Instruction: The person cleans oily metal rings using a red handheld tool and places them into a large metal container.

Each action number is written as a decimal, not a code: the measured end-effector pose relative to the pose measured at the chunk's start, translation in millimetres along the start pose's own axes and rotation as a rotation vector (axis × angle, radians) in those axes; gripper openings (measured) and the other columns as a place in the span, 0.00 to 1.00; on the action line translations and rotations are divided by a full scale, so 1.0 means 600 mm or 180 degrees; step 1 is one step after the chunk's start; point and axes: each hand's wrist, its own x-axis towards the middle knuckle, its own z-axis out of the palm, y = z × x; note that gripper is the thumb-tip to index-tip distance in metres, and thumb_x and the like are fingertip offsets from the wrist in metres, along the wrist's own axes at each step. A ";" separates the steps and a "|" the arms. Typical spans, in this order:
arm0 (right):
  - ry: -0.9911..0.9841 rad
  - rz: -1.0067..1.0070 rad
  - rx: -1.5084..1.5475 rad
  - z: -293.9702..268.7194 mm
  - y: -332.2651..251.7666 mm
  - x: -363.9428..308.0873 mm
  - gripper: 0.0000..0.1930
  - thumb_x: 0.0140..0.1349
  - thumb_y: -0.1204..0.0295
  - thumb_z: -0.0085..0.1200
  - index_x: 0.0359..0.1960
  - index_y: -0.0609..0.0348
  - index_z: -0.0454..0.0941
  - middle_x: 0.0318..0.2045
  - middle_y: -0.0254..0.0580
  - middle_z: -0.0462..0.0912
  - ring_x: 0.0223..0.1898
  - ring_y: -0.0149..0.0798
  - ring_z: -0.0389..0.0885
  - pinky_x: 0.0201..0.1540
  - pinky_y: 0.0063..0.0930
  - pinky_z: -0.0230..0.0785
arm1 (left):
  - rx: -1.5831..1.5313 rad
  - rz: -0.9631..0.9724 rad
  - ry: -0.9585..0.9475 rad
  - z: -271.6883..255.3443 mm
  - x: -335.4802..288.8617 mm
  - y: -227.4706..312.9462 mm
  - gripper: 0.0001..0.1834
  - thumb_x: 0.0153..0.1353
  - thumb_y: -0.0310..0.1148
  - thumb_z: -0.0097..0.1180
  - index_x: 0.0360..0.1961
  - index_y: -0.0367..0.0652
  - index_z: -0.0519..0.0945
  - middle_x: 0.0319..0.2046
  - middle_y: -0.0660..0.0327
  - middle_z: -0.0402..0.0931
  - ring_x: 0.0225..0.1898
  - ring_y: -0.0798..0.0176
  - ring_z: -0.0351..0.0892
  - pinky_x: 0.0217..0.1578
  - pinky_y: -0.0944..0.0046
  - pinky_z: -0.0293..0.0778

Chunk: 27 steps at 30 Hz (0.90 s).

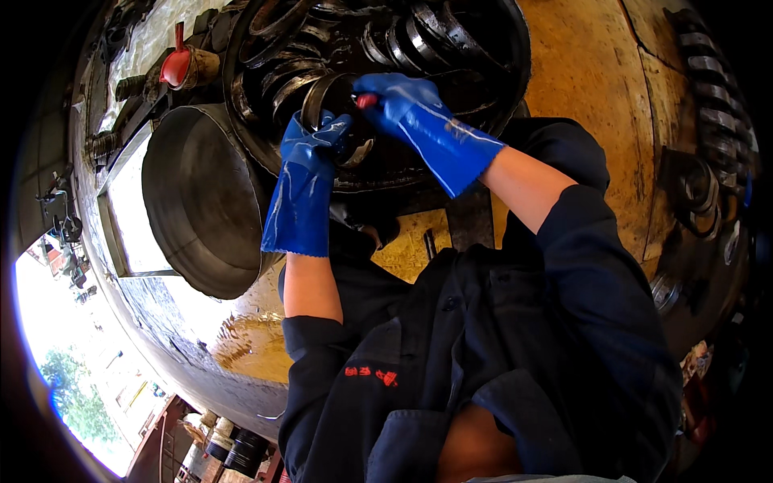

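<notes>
Both my hands wear long blue rubber gloves and work over a large round tub (525, 56) of dark, oily metal parts. My left hand (310, 145) is closed on the lower end of a curved metal band (316, 98), which stands tilted at the tub's near side. Just right of it, my right hand (403, 95) is closed round a small object with a red end (366, 101); the rest of that object is hidden by the glove. Several curved metal bands (403, 40) lie in the tub beyond my hands, wet and black.
An empty round metal pan (201, 201) leans against the tub's left side. Behind it, a red scoop (175, 66) rests at a small bucket (201, 69). Stacked curved metal parts (713, 97) line the far right. Yellowish, oil-stained floor (588, 72) lies right of the tub.
</notes>
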 end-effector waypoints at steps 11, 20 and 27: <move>-0.1527 -0.0643 0.0693 -0.030 -0.002 -0.031 0.19 0.63 0.76 0.57 0.56 0.47 0.80 0.45 0.45 0.87 0.45 0.48 0.86 0.49 0.37 0.79 | 0.0308 -0.0143 0.0047 -0.003 0.003 -0.002 0.18 0.51 0.17 0.71 0.38 0.43 0.76 0.27 0.65 0.76 0.26 0.66 0.78 0.24 0.67 0.72; -0.0690 0.1195 -0.0135 -0.106 -0.037 0.040 0.15 0.65 0.56 0.56 0.41 0.53 0.85 0.33 0.44 0.87 0.38 0.45 0.87 0.46 0.35 0.80 | 0.3434 0.0077 -0.0407 0.018 -0.010 0.014 0.22 0.49 0.30 0.74 0.45 0.40 0.82 0.36 0.58 0.84 0.37 0.62 0.84 0.42 0.62 0.79; -0.1650 0.1597 0.0544 -0.089 -0.047 0.038 0.17 0.63 0.54 0.56 0.41 0.54 0.84 0.34 0.41 0.87 0.38 0.35 0.84 0.45 0.31 0.76 | 0.6848 0.1592 -0.1258 -0.010 0.030 0.036 0.14 0.46 0.34 0.67 0.38 0.54 0.87 0.42 0.59 0.84 0.48 0.49 0.82 0.49 0.55 0.79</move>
